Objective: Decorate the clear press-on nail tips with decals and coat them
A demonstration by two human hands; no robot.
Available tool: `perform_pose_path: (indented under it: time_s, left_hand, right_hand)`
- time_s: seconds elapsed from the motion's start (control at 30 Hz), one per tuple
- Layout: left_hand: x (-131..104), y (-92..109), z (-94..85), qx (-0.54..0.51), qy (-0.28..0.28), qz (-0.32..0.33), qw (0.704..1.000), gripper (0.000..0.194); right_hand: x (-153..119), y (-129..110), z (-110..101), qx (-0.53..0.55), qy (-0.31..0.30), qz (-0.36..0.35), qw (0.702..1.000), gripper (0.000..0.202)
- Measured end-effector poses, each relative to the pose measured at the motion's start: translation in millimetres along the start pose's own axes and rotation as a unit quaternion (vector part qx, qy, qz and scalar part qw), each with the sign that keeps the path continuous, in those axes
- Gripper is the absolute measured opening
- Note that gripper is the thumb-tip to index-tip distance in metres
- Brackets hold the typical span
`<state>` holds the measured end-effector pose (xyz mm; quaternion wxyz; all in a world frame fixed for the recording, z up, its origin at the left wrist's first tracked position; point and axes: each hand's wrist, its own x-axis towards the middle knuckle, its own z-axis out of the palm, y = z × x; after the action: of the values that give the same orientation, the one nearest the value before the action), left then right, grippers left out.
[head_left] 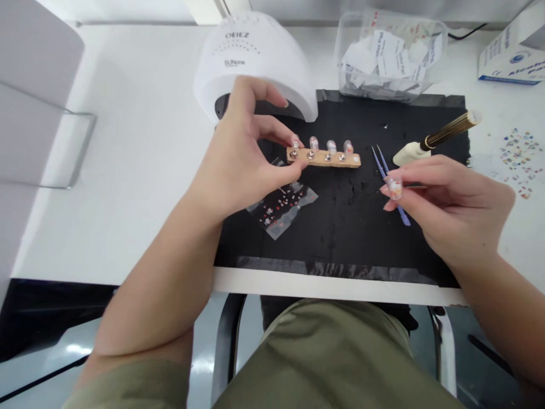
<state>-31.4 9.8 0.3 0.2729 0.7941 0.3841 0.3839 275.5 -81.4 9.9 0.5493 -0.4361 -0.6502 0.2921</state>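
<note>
My left hand [251, 142] pinches the left end of a small wooden nail-tip stand [323, 159], thumb in front and a fingertip behind, by the leftmost tip. Several clear decorated false nails stand upright along it on metal posts; a bare pale spot [356, 159] shows at its right end. Between thumb and fingers, my right hand [447, 210] holds a single false nail [394, 188], clear with white and orange-red decoration. Purple tweezers [380, 161] lie just behind that hand. Under my left hand rests a clear sticker sheet [283, 207] with small red and white motifs.
A white nail lamp [255, 57] stands at the back. Behind the black mat [340, 227] is a clear tub [347, 74] of alcohol pad packets. A brush with a gold handle [451, 129] rises at right, near scattered gems [522, 159] and an alcohol pad box [513, 54].
</note>
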Motion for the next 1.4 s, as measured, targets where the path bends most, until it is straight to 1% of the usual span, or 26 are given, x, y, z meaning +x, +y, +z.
perform_pose_path:
  time_s: [0.03,0.1,0.17,0.2,0.27,0.37,0.47,0.5,0.53,0.57,0.6,0.63,0.7,0.73,0.8,0.83,0.87,0.93,0.97,1.0,1.03,1.17,1.23,1.3,1.4]
  left_hand:
    - [0.8,3.8,-0.1,-0.006,0.000,0.017,1.000,0.057]
    - [3.4,7.8,-1.0,-0.007,0.002,0.050,0.999,0.058]
    - [6.6,7.6,-1.7,-0.006,0.008,0.092,0.996,0.063]
    - [8.1,6.6,-1.8,-0.013,0.008,0.136,0.991,0.068]
    - [10.6,4.4,-1.4,-0.032,0.012,0.183,0.982,0.075]
    - [12.4,2.6,0.4,-0.042,0.007,0.205,0.978,0.078]
    - [13.6,0.6,2.7,-0.046,0.003,0.237,0.970,0.085]
    - [14.1,-0.3,3.4,-0.055,0.013,0.252,0.966,0.087]
    - [14.7,-1.2,4.1,-0.054,0.005,0.235,0.971,0.086]
    - [15.4,-1.9,4.5,-0.064,0.019,0.248,0.966,0.082]
    - [16.0,-2.5,4.8,-0.058,0.025,0.246,0.967,0.080]
    - [16.4,-2.8,4.9,-0.049,0.007,0.258,0.965,0.081]
    - [16.7,-2.3,4.6,-0.045,0.000,0.279,0.959,0.085]
    - [16.5,-1.7,4.2,-0.052,0.022,0.272,0.961,0.081]
    - [15.5,-0.1,3.3,-0.042,0.029,0.251,0.967,0.075]
    - [15.0,0.5,2.9,-0.031,0.005,0.237,0.971,0.075]
    - [14.5,0.9,2.6,-0.034,0.017,0.249,0.968,0.076]
    - [13.9,1.1,2.3,-0.039,0.037,0.241,0.969,0.076]
    - [13.7,1.0,2.4,-0.027,0.012,0.227,0.973,0.074]
    - [13.5,0.7,2.6,-0.035,0.008,0.254,0.966,0.078]
    - [13.2,0.5,3.0,-0.053,0.032,0.266,0.962,0.080]
    - [11.7,0.6,5.7,-0.056,0.036,0.223,0.973,0.078]
    - [11.6,0.7,6.9,-0.058,0.051,0.224,0.972,0.077]
    - [12.3,0.3,7.0,-0.067,0.052,0.249,0.965,0.078]
    - [13.5,-1.6,4.7,-0.028,0.032,0.220,0.975,0.078]
  right_hand:
    - [0.2,0.7,0.1,0.005,0.010,-0.005,1.000,0.033]
    - [0.1,1.9,0.0,-0.002,0.023,-0.001,1.000,0.030]
    - [-0.7,2.8,-0.6,-0.018,0.030,0.011,0.999,0.028]
    - [-1.3,3.0,-0.9,-0.021,0.031,0.019,0.999,0.028]
    - [-2.4,2.8,-1.4,-0.017,0.030,0.028,0.999,0.031]
    - [-3.3,1.9,-1.9,0.005,0.024,0.036,0.999,0.034]
    - [-2.9,1.2,-2.3,0.013,0.017,0.048,0.999,0.037]
    - [-2.6,1.1,-2.4,0.013,0.016,0.051,0.998,0.037]
    - [-2.2,1.0,-2.5,0.013,0.017,0.053,0.998,0.036]
    - [-1.7,0.9,-2.4,0.014,0.020,0.057,0.998,0.036]
    - [-1.2,0.8,-2.3,0.016,0.021,0.061,0.998,0.034]
    - [-0.8,0.6,-2.2,0.021,0.023,0.067,0.997,0.033]
    - [-0.2,0.2,-1.9,0.035,0.024,0.079,0.996,0.031]
    - [0.0,0.1,-1.7,0.045,0.023,0.084,0.995,0.031]
    - [-0.3,0.3,-1.7,0.060,0.024,0.092,0.994,0.031]
    - [-0.6,0.7,-1.7,0.062,0.025,0.097,0.993,0.031]
    - [-0.9,1.2,-1.7,0.060,0.026,0.101,0.993,0.030]
    - [-1.5,2.6,-1.7,0.056,0.028,0.107,0.992,0.029]
    - [-1.6,3.4,-1.5,0.057,0.030,0.108,0.992,0.029]
    - [-1.6,4.0,-1.3,0.061,0.032,0.107,0.992,0.029]
    - [-1.4,4.4,-0.9,0.066,0.032,0.107,0.992,0.029]
    - [-0.3,4.3,0.5,0.080,0.032,0.114,0.990,0.028]
    - [0.0,3.9,0.7,0.080,0.031,0.118,0.989,0.028]
    - [-0.1,3.8,0.3,0.081,0.032,0.121,0.989,0.026]
    - [-0.4,4.3,-0.3,0.088,0.032,0.124,0.988,0.025]
